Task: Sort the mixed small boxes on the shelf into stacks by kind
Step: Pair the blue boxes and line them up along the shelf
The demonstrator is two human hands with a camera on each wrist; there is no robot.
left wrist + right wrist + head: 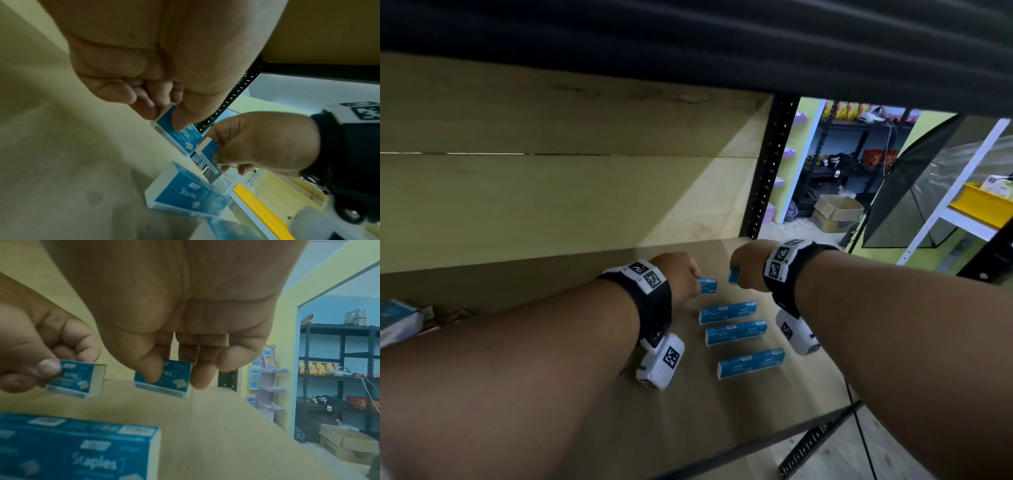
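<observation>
Forearms: both fill the lower head view, reaching away from the camera onto the wooden shelf (739, 411), each wrist strapped with a marker band.
Left hand (681, 274): at about 11 o'clock of the long boxes, knuckles up, thumb on the blue top face and the fingers (141, 104) curled behind, pinching the left small staples box (707, 285).
Right hand (748, 270): at about 1 o'clock, just beside the left hand, thumb and fingers (201, 378) pinching the right small staples box (734, 275) from above.
Small boxes: level with each other and a little apart; whether they touch the shelf I cannot tell, though the right wrist view suggests they hang just above it.
Long staples boxes: three lie flat in a column toward 6 o'clock, the far long box (727, 311), the middle long box (736, 332) and the near long box (751, 363), near one another but not stacked.
Other boxes (400, 318): at 9 o'clock, blurred, kind unclear.
Step in hand (judgement): bringing the two matching small boxes together to start a stack.
Doing it well: keep both level, set one down flat first, square the second's edges over it, then ease the pinch off so the light top box does not slide; stay away from the long boxes.
</observation>
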